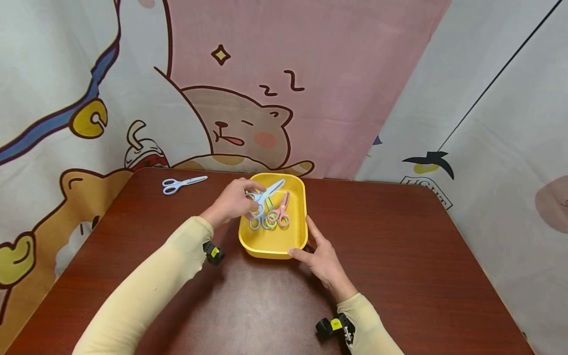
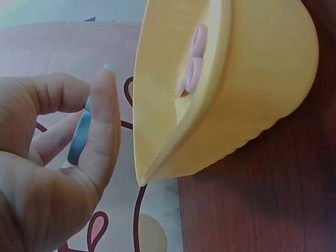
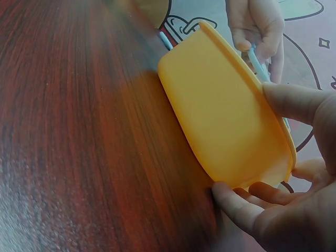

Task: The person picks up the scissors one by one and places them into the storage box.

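My left hand (image 1: 233, 201) pinches a pair of light blue scissors (image 1: 272, 189) by the handles over a yellow plastic tray (image 1: 266, 248), blades pointing away to the right. Inside the tray lie pink scissors (image 1: 282, 209), green scissors (image 1: 269, 203) partly covered, and another blue pair under the held one. In the left wrist view, part of a blue handle (image 2: 80, 137) shows between finger and thumb. At the tray's near right corner my right hand (image 1: 326, 261) grips it, thumb on the rim and fingers along the side and underside.
Another pair of light blue scissors (image 1: 191, 180) lies on the brown wooden table (image 1: 377, 246), left of the tray near the back edge. A cartoon-printed curtain (image 1: 355, 74) hangs directly behind the table. Both sleeves carry small black wrist cameras.
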The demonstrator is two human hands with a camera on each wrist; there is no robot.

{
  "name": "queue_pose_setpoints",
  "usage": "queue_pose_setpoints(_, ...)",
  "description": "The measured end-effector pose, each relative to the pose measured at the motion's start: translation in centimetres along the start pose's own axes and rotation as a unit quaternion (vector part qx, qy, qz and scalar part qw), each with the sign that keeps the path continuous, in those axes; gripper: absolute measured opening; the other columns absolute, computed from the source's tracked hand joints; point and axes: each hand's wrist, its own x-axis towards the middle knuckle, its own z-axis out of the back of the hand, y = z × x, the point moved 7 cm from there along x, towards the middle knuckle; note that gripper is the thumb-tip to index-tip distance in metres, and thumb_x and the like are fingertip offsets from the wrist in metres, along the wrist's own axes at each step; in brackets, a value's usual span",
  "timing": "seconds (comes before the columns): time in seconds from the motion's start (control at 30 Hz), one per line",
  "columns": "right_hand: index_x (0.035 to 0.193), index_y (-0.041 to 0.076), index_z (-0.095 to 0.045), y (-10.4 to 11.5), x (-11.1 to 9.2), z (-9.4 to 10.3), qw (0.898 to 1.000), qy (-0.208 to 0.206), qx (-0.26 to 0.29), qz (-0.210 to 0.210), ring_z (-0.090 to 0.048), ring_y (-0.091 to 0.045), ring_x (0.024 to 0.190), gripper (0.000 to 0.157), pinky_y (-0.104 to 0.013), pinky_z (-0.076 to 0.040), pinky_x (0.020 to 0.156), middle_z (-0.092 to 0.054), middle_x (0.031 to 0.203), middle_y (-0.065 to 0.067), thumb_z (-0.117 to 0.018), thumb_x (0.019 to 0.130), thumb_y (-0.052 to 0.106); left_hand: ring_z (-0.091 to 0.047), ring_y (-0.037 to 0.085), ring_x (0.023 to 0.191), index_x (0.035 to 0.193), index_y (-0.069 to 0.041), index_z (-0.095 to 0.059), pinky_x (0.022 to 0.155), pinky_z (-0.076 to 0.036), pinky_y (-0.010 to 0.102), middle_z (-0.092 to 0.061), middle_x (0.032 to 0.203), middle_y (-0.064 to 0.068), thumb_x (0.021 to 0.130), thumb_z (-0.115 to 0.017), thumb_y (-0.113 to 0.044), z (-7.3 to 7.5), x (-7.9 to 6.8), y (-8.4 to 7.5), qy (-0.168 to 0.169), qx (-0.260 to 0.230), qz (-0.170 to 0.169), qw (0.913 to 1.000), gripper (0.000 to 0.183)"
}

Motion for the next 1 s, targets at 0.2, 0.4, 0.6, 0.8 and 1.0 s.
queue_pose_setpoints(0.2, 0.166, 0.025, -0.023, 0.0, 0.0, 0.0, 1.000, 0.000, 0.003, 0.000, -0.042, -0.035, 0.146, 0.102, -0.027, -0.055, 0.087, -0.029, 0.168, -0.006, -0.081, 0.086, 0.004, -0.062, 0.030, 0.087, 0.130, -0.001, -0.068, 0.064, -0.063, 0.040, -0.050, 0.126, 0.023, 0.082, -0.065, 0.011, -0.5, 0.4, 0.0, 0.000, -0.002, 0.016, 0.9999, 0.049)
queue_pose_setpoints(0.4, 0.166, 0.025, -0.022, 0.0, 0.0, 0.0, 1.000, 0.003, 0.005, 0.000, -0.041, -0.036, 0.146, 0.102, -0.026, -0.055, 0.086, -0.029, 0.168, -0.007, -0.081, 0.086, 0.004, -0.065, 0.029, 0.083, 0.131, -0.001, -0.067, 0.064, -0.063, 0.037, -0.051, 0.126, 0.022, 0.084, -0.066, 0.010, -1.0, 0.6, 0.0, 0.006, -0.012, 0.033, 0.9994, 0.049)
queue_pose_setpoints(0.6, 0.166, 0.025, -0.022, 0.1, -0.1, 0.0, 1.000, 0.005, 0.007, 0.000, -0.042, -0.036, 0.146, 0.101, -0.025, -0.055, 0.086, -0.032, 0.167, -0.008, -0.080, 0.086, 0.004, -0.067, 0.030, 0.083, 0.131, 0.000, -0.066, 0.067, -0.063, 0.040, -0.053, 0.127, 0.023, 0.083, -0.068, 0.010, -1.4, 0.8, 0.0, 0.007, -0.015, 0.040, 0.9990, 0.049)
queue_pose_setpoints(0.8, 0.166, 0.025, -0.022, 0.1, -0.1, 0.0, 1.000, 0.004, 0.000, -0.002, -0.042, -0.036, 0.146, 0.101, -0.027, -0.055, 0.087, -0.032, 0.167, -0.008, -0.081, 0.086, 0.006, -0.069, 0.029, 0.081, 0.131, -0.001, -0.066, 0.067, -0.063, 0.040, -0.056, 0.125, 0.023, 0.083, -0.069, 0.009, -1.8, 1.2, 0.2, 0.009, -0.003, 0.048, 0.9988, 0.049)
queue_pose_setpoints(1.0, 0.166, 0.025, -0.022, 0.1, -0.1, 0.1, 1.000, 0.002, -0.007, -0.003, -0.042, -0.036, 0.146, 0.101, -0.027, -0.055, 0.089, -0.030, 0.168, -0.007, -0.081, 0.087, 0.007, -0.069, 0.027, 0.074, 0.132, -0.001, -0.065, 0.071, -0.063, 0.043, -0.055, 0.126, 0.022, 0.085, -0.069, 0.008, -2.1, 1.5, 0.5, 0.012, -0.003, 0.066, 0.9978, 0.048)
